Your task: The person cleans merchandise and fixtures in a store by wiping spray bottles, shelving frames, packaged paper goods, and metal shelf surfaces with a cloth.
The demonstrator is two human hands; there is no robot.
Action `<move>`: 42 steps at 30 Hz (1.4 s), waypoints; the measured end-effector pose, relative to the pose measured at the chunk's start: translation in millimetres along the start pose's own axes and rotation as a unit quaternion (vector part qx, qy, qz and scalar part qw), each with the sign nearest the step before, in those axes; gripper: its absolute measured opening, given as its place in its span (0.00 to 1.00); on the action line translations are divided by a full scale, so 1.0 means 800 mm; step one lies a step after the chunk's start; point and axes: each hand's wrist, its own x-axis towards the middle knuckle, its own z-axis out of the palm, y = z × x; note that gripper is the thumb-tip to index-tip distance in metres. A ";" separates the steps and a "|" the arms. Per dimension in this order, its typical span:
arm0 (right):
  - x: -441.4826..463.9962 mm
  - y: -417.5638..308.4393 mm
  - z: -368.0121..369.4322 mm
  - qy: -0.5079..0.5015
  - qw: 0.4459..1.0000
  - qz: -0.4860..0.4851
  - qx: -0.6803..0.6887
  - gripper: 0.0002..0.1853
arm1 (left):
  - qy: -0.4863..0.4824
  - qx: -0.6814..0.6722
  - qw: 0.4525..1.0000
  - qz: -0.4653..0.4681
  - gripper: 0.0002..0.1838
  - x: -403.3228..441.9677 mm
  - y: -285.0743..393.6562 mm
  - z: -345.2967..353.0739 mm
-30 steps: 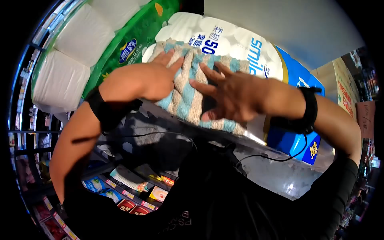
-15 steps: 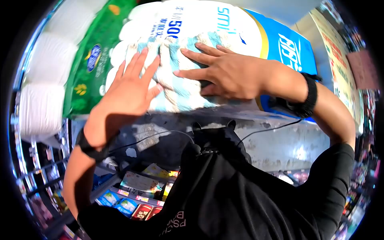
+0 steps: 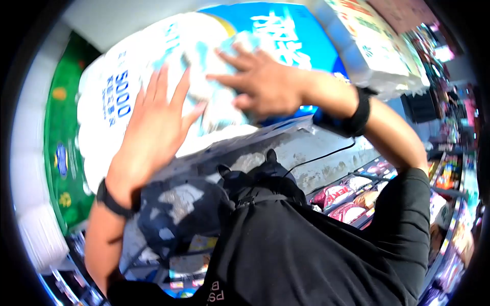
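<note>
1. Filling 6 o'clock, the person's black shirt (image 3: 311, 245) is nearest, with both bare forearms reaching up the view from it.
2. The left hand (image 3: 153, 127), toward 10 o'clock, lies palm down with its fingers spread and grasping nothing; its thumb seems to overlap the edge of a pale blue-and-white cloth (image 3: 201, 76).
3. The right hand (image 3: 270, 84), just past 12 o'clock, is blurred; its fingers fan out over the cloth, with no pinch or fold visible between them.
4. The cloth lies at 11 o'clock, between the hands, on top of a large white-and-blue pack (image 3: 97, 140). Half a second ago it partly covers the printed number; now the "5000" is bare and the cloth sits further toward 1 o'clock, near the blue end.
5. The view has swung too, but measured against the print, the cloth really has shifted. My reading is that the handwork has passed to another stretch of the wrapper.
6. Beyond the pack, a green package (image 3: 66, 199) stands near 9 o'clock, and a pale printed package (image 3: 377, 38) between 1 and 2.
7. Farther down, bagged goods (image 3: 344, 199) show at 4 o'clock.
</note>
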 end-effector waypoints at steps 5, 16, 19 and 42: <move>-0.076 -0.008 0.011 0.052 0.992 -0.073 0.088 0.38 | -0.119 0.010 0.993 0.015 0.53 -0.032 0.073 -0.029; -0.227 0.135 0.014 0.134 0.953 -0.130 0.238 0.20 | -0.099 -0.085 0.985 0.116 0.37 0.108 0.234 -0.050; -0.280 0.191 -0.034 -0.088 0.876 -0.131 0.455 0.15 | -0.133 -0.246 0.959 0.052 0.24 0.142 0.289 -0.076; -0.386 0.420 -0.029 0.062 0.995 0.068 0.046 0.40 | 0.011 0.020 0.994 0.102 0.35 0.350 0.403 -0.036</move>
